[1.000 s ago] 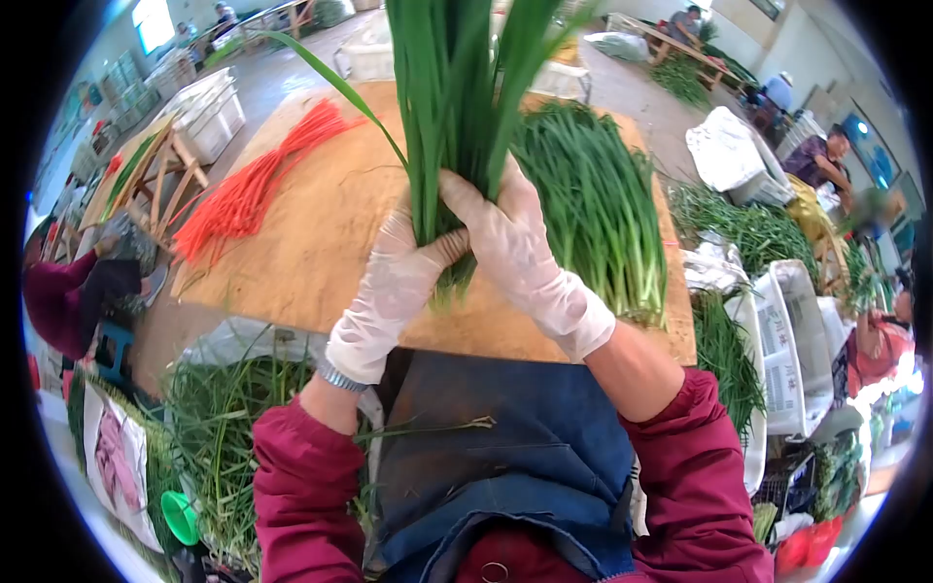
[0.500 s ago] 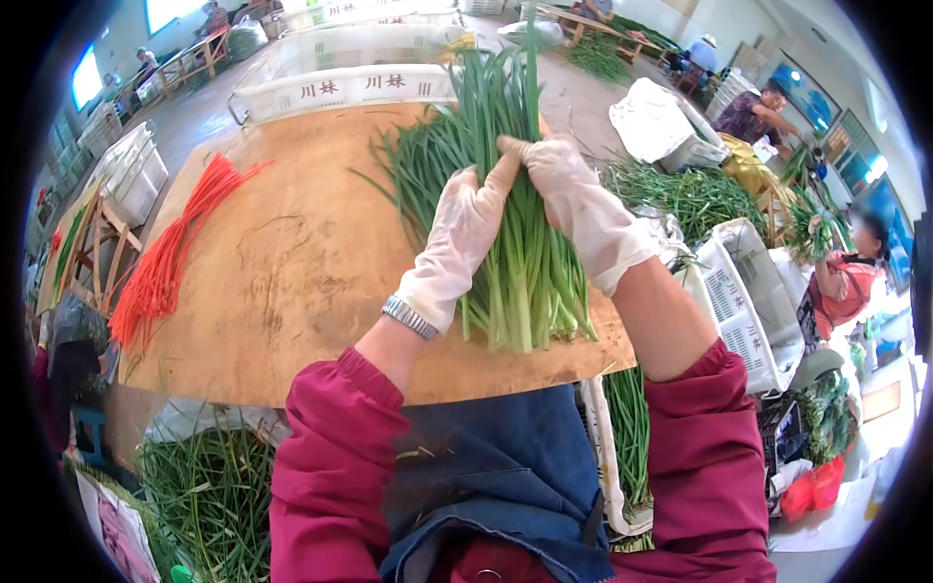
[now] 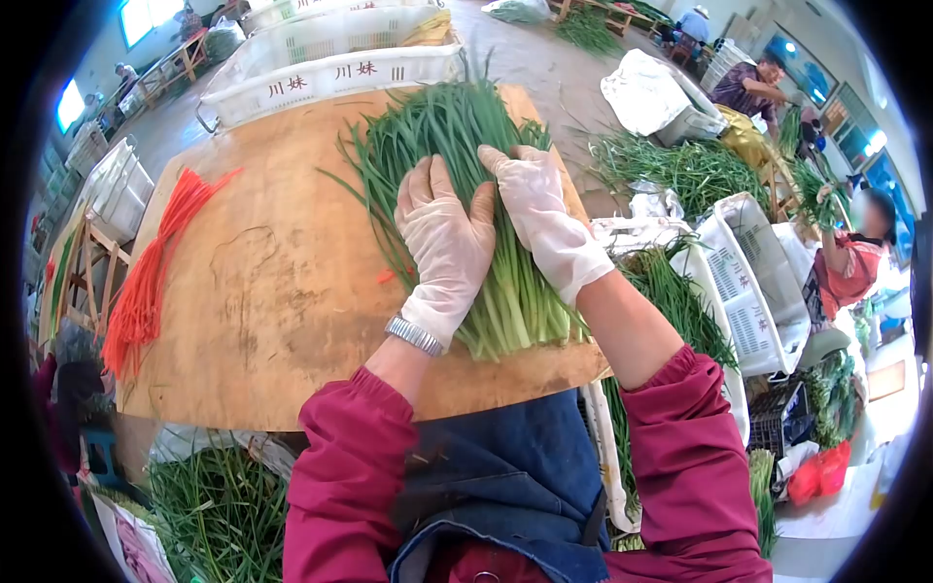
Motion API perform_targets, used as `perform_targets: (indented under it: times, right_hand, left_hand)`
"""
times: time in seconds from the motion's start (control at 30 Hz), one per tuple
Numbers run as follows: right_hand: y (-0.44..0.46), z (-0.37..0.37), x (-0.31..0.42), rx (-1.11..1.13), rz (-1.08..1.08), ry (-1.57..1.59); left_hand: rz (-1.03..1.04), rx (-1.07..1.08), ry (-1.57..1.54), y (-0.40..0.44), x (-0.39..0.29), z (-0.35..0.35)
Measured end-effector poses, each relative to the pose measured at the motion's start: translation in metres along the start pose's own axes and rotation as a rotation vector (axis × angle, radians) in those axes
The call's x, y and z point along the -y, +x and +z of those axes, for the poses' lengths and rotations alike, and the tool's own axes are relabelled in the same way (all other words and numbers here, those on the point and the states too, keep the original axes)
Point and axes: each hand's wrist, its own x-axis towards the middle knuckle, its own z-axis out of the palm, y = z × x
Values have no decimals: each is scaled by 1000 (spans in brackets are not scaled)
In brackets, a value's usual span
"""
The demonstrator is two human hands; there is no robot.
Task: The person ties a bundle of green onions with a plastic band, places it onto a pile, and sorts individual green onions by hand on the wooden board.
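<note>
A thick bunch of garlic chives (image 3: 505, 291) lies on the wooden board, its pale stem ends toward me and its green leaves fanned out away from me. Both of my hands wear whitish gloves. My left hand (image 3: 442, 238) rests flat on the left side of the bunch with its fingers stretched out. Against the right side is my right hand (image 3: 544, 214), its thumb over the leaves and its other fingers curled at the edge, partly hidden. A pile of red ties (image 3: 160, 277) lies on the left of the board. One small red piece (image 3: 386, 276) shows beside the bunch.
White crates (image 3: 330, 87) stand beyond the wooden board (image 3: 262, 321). More crates (image 3: 743, 291) and heaps of chives (image 3: 680, 175) are at the right. Loose greens (image 3: 214, 505) lie below on the left. Other people (image 3: 753, 92) sit working at the right and far back.
The bunch now lies flatter and wider on the board. My left hand has opened out over it, and my hands have moved slightly apart. The view has shifted a little.
</note>
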Motion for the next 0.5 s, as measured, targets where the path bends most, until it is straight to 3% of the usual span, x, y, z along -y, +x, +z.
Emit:
perform_targets:
  times: [0.03, 0.1, 0.23, 0.27, 0.37, 0.5]
  right_hand:
    - [2, -1, -1, 17, 74, 163]
    - [5, -2, -2, 49, 220, 486]
    - [1, -28, 24, 36, 276, 338]
    - [9, -35, 10, 86, 143, 228]
    - [4, -59, 20, 138, 179, 30]
    - [-17, -95, 25, 416, 185, -257]
  left_hand:
    - [108, -75, 6, 2, -1, -4]
    - [243, 27, -191, 8, -3, -10]
    - [300, 255, -194, 7, 3, -10]
    - [309, 305, -179, 7, 4, -10]
    - [311, 300, -245, 7, 6, -5]
    - [309, 267, -228, 4, 8, -1]
